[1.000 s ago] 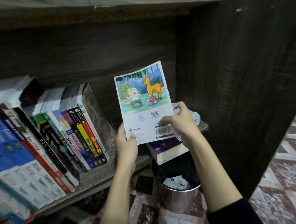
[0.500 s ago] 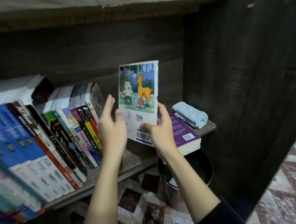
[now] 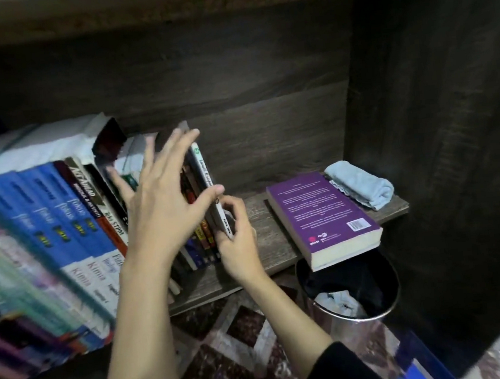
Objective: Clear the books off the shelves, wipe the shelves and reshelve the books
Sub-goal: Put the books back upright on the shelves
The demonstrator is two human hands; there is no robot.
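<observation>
A thin white-spined book (image 3: 206, 178) stands at the right end of a leaning row of books (image 3: 71, 218) on the dark wooden shelf (image 3: 275, 248). My right hand (image 3: 238, 239) pinches the lower part of its spine. My left hand (image 3: 164, 197) is spread, fingers straight, against the neighbouring books, thumb touching the white spine. A purple book (image 3: 324, 215) lies flat at the right, overhanging the shelf's front edge. A folded light blue cloth (image 3: 360, 189) lies behind it in the right corner.
The cabinet's dark side wall (image 3: 439, 140) closes the shelf on the right, with another board (image 3: 164, 5) overhead. A metal bin (image 3: 351, 298) with crumpled paper stands on the patterned floor (image 3: 228, 359) under the shelf's right end.
The picture book has turned spine-out and gone into the row at its right end. My left hand moved from beside the cover to press the row. The view moved closer.
</observation>
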